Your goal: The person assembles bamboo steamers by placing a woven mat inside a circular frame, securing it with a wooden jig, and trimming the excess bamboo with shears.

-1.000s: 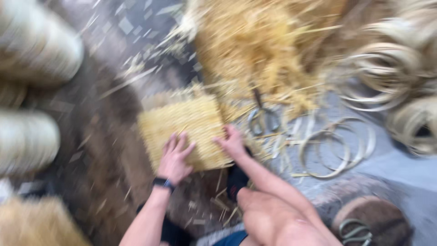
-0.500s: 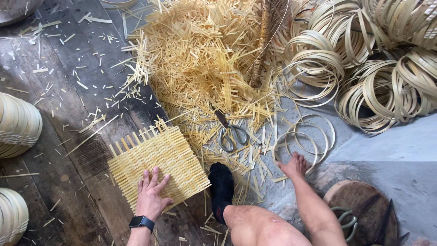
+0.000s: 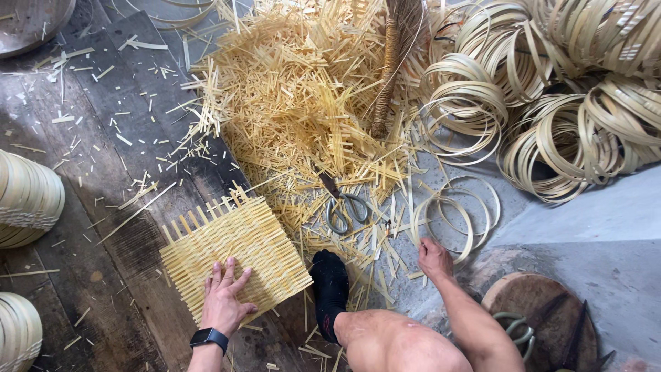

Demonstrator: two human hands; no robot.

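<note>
Fingers splayed flat: left hand (image 3: 226, 297) pins woven bamboo mat (image 3: 234, 255) at 7 o'clock; right hand (image 3: 434, 258) curled, grip unclear, among loose strips (image 3: 385, 241) at 5 o'clock; scissors (image 3: 341, 203) centre; probably fetching a strip to weave.

Taking the scissors (image 3: 342, 204) as landmark: above and around them a thick heap of cut bamboo strips (image 3: 303, 103) covers the floor, with a broom (image 3: 391, 69) lying across it. To their right, loose bamboo rings (image 3: 454, 213) lie flat, and stacked coils (image 3: 571, 131) crowd further right. Left of them, past the woven mat (image 3: 237, 251), the wooden floor (image 3: 89, 207) is open apart from scattered slivers. Below them a black-socked foot (image 3: 330, 286) blocks the way.
</note>
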